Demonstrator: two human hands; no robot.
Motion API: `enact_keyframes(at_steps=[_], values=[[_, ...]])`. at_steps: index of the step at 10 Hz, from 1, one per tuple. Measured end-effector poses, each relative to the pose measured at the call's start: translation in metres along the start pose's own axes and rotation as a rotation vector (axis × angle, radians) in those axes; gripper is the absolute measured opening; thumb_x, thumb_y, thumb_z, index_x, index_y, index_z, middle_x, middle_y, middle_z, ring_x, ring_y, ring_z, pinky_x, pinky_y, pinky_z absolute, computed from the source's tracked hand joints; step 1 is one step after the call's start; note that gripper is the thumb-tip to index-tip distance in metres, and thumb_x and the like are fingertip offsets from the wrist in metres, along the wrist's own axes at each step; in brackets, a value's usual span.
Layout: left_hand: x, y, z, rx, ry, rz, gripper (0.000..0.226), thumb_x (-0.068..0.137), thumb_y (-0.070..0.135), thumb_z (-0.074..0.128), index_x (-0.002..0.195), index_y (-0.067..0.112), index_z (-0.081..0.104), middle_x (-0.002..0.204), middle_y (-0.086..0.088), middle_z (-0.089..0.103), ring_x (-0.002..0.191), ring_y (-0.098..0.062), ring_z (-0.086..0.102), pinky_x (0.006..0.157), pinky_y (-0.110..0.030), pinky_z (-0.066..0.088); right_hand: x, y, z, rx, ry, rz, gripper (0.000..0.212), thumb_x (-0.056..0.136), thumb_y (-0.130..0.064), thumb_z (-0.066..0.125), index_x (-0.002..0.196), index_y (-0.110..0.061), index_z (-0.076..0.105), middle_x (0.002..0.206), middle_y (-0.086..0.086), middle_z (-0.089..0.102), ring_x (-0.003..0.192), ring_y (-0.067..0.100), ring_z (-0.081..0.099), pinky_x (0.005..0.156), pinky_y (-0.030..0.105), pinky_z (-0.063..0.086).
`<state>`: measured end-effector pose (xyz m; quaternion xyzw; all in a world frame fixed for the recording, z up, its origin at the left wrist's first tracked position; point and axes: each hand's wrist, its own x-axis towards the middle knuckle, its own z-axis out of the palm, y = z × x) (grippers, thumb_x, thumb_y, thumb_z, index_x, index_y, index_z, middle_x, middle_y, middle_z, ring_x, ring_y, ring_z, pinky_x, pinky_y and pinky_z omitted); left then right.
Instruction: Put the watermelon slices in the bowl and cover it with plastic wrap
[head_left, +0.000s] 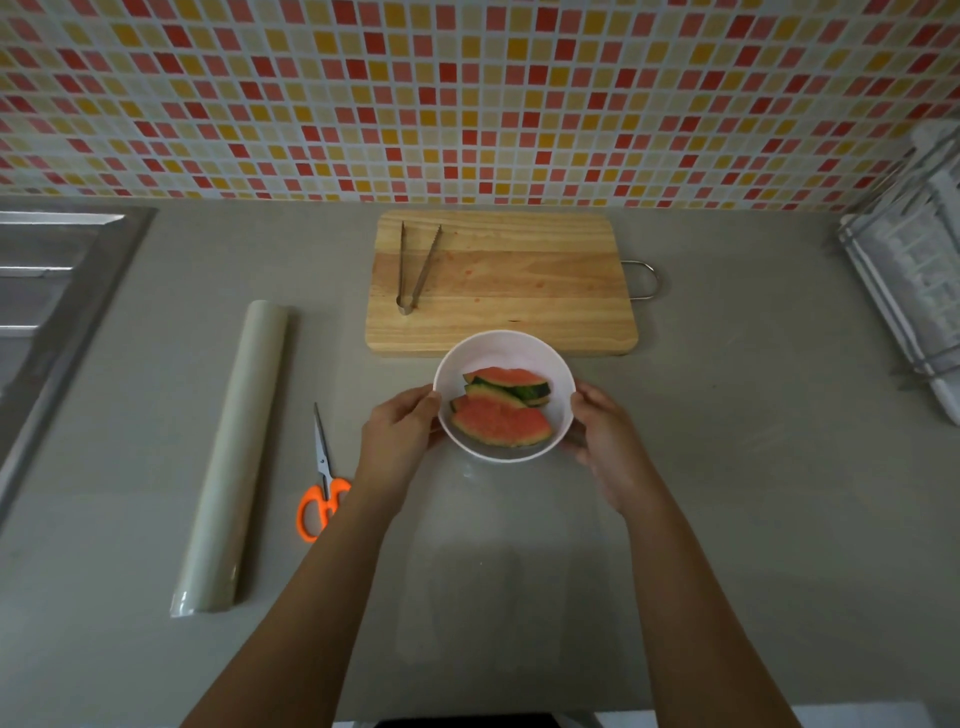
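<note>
A white bowl (501, 349) holds three watermelon slices (501, 423) with green rinds. My left hand (400, 436) grips the bowl's left side and my right hand (605, 441) grips its right side. The bowl is just in front of the wooden cutting board (519, 291). A roll of plastic wrap (236, 457) lies on the counter to the left. A faint clear sheet of plastic wrap (498, 551) seems to lie flat on the counter below the bowl.
Metal tongs (415, 267) rest on the board's left part. Orange-handled scissors (322, 483) lie between the roll and my left arm. A steel sink (47, 291) is at the far left, a dish rack (914, 291) at the far right. A tiled wall runs behind.
</note>
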<state>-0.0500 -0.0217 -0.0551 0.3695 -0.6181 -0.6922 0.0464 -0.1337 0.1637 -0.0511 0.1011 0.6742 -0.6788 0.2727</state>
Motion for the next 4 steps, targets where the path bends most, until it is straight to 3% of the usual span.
enact_keyframes(at_steps=[2, 3, 4], values=[[0.007, -0.003, -0.001, -0.033, -0.012, -0.067, 0.018, 0.086, 0.015, 0.055, 0.092, 0.017, 0.072, 0.093, -0.010, 0.073, 0.087, -0.025, 0.069, 0.078, -0.033, 0.054, 0.010, 0.005, -0.010, 0.039, -0.066, 0.057, 0.022, 0.093, -0.013, 0.042, 0.095, -0.025, 0.060, 0.089, -0.002, 0.070, 0.073, 0.007, 0.070, 0.057, 0.020, 0.054], [0.006, 0.007, 0.003, 0.017, 0.083, -0.039, 0.018, 0.085, 0.022, 0.055, 0.098, 0.015, 0.066, 0.107, -0.013, 0.067, 0.099, -0.030, 0.062, 0.093, -0.042, 0.050, 0.012, -0.003, -0.013, -0.072, -0.071, 0.080, 0.016, 0.091, -0.023, 0.042, 0.091, -0.026, 0.058, 0.091, -0.001, 0.067, 0.076, 0.010, 0.067, 0.063, 0.026, 0.053], [0.001, 0.020, 0.001, -0.016, 0.137, 0.049, 0.025, 0.085, 0.027, 0.054, 0.104, 0.014, 0.064, 0.104, -0.007, 0.064, 0.097, -0.025, 0.061, 0.092, -0.039, 0.048, 0.010, -0.020, -0.017, -0.199, 0.014, -0.036, 0.021, 0.089, -0.031, 0.040, 0.088, -0.017, 0.056, 0.096, 0.002, 0.057, 0.082, 0.013, 0.057, 0.080, 0.039, 0.050]])
